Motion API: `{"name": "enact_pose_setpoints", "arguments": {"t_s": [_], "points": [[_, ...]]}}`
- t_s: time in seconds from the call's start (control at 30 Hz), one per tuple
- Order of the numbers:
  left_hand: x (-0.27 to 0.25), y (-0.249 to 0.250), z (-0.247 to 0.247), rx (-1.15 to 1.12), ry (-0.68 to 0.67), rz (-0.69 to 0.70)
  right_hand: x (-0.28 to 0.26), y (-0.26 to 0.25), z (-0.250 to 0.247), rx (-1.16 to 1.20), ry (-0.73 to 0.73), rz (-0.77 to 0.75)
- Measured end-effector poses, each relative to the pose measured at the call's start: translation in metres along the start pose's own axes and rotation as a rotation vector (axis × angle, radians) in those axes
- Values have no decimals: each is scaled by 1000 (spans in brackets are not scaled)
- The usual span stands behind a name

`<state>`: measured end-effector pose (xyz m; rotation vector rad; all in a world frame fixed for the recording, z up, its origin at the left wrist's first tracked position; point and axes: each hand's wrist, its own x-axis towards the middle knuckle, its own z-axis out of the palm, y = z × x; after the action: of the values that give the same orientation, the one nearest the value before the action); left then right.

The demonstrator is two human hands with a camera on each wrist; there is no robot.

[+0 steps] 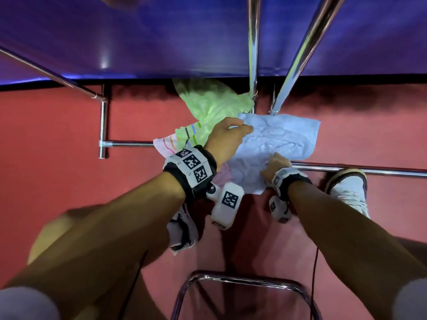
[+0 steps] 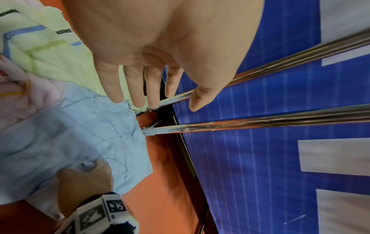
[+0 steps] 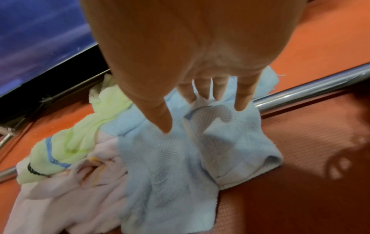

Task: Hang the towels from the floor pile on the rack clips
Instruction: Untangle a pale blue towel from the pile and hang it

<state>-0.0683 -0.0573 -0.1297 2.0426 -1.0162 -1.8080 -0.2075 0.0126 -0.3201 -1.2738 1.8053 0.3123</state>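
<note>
A crumpled light blue towel [image 1: 282, 139] [image 2: 70, 134] [image 3: 170, 158] lies on top of the floor pile. Beside it are a yellow-green striped towel [image 1: 212, 105] [image 2: 60, 55] [image 3: 80, 139] and a pale pink towel [image 1: 166, 144] [image 3: 60, 197]. My left hand [image 1: 240, 127] [image 2: 160, 104] is stretched out with straight fingers at the blue towel's far corner, close to the chrome rack bars [image 1: 253, 54] [image 2: 280, 121]. My right hand [image 1: 275, 162] [image 2: 88, 171] [image 3: 202, 101] bunches the blue towel's near edge in its curled fingers. No rack clips can be made out.
A blue banner wall [image 1: 161, 31] rises behind the rack. The rack's low chrome rails [image 1: 358, 169] run across the red floor [image 1: 46, 135]. My white shoes [image 1: 349, 188] stand near the pile. A chrome chair frame [image 1: 242, 282] is right below me.
</note>
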Motion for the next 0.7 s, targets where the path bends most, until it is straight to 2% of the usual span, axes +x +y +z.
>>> {"name": "enact_pose_setpoints", "arguments": {"t_s": [0.27,0.47,0.57,0.7], "points": [[-14,19,2,-28,-17,80,-28,-22,-42,485,256,25],[-54,22,-6,27,-93,236,-97,-68,-111,736,406,-322],[-79,15,-10,47,-115,323,-141,-83,-139,830,350,-462],[-119,3,-20,89,-126,466,-206,-90,-155,823,315,-622]]}}
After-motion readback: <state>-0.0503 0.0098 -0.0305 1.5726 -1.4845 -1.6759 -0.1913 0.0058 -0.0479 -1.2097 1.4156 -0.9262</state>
